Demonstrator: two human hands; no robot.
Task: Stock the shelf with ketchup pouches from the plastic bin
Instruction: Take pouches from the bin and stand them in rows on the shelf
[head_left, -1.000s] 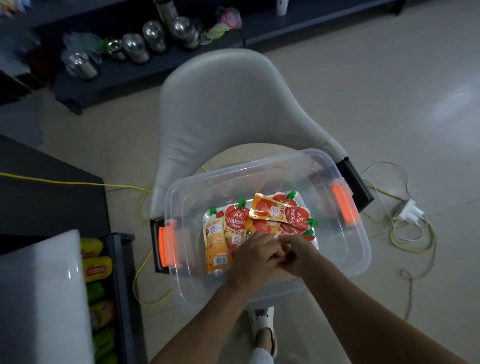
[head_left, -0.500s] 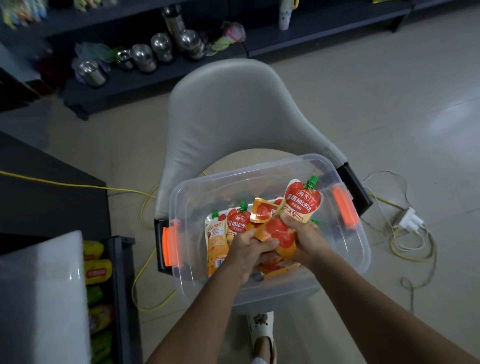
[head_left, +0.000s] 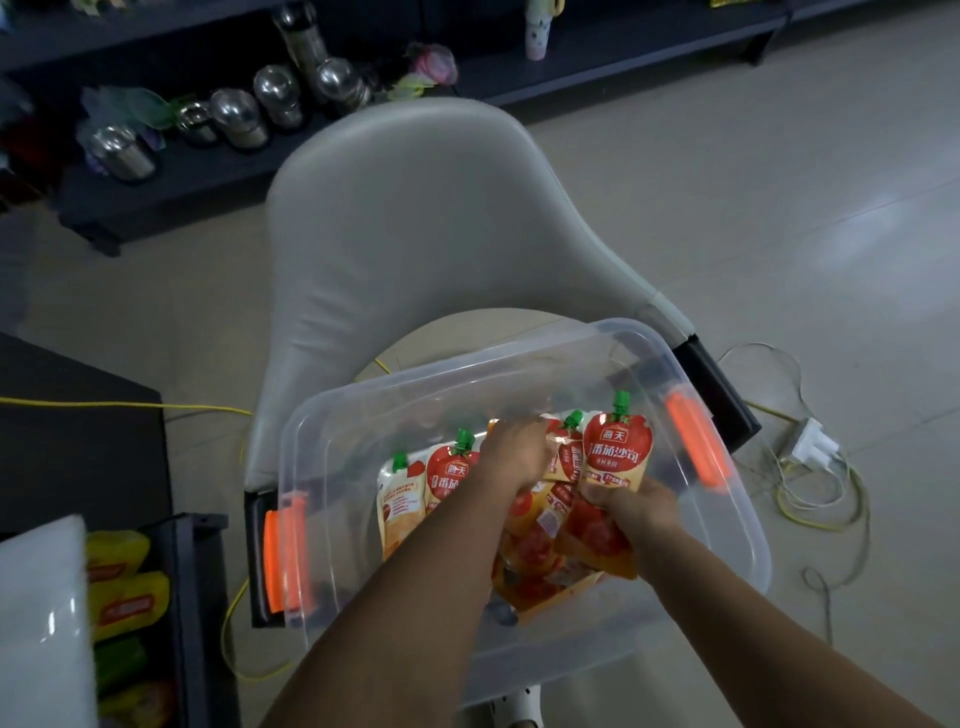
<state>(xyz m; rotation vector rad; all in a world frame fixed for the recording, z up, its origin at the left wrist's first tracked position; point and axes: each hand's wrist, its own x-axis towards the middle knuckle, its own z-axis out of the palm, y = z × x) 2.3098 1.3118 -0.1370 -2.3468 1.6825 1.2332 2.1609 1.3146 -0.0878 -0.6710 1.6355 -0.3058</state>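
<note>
A clear plastic bin (head_left: 332, 467) with orange latches sits on a grey chair. Inside it lie red and orange ketchup pouches (head_left: 447, 475) with green caps. My right hand (head_left: 631, 506) grips a bunch of pouches by their lower part; the front pouch (head_left: 618, 452) stands upright with its green cap on top. My left hand (head_left: 517, 457) reaches into the bin and closes on another pouch (head_left: 566, 457) just left of that one. Further pouches lie under my forearms.
The grey chair (head_left: 415, 234) holds the bin. A dark shelf unit (head_left: 197, 597) at lower left holds yellow and green packets. A white surface (head_left: 41, 623) fills the bottom left corner. Yellow cable and a white plug (head_left: 813, 444) lie on the floor, right. Steel pots stand on a far low shelf.
My right hand has lifted pouches out of the pile and holds them upright. My left hand has moved forward from the bunch to another pouch further back in the bin.
</note>
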